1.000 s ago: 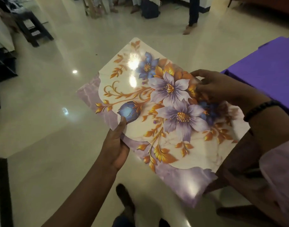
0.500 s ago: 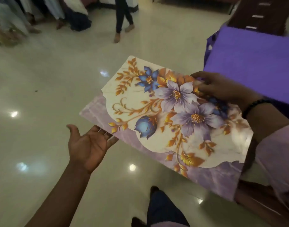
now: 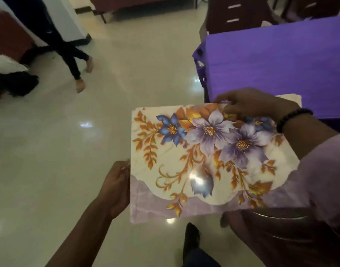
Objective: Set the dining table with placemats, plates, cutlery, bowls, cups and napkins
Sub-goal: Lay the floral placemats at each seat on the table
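I hold a glossy placemat printed with purple and blue flowers and orange leaves, level in front of me above the floor. My left hand grips its left edge, fingers tucked underneath. My right hand pinches the far edge near the right corner, and a dark bead bracelet circles that wrist. The corner of a second placemat peeks out beyond my right hand. The dining table with a purple cloth stands to the right, just past the placemat.
A dark wooden chair stands at the table's far side. Another person's legs cross the shiny tiled floor at the left. A dark chair seat is under my right arm. My foot shows below the placemat.
My left hand, open and off the placemat half a second ago, has taken hold of its left edge again. The view has swung right, bringing the purple table closer.
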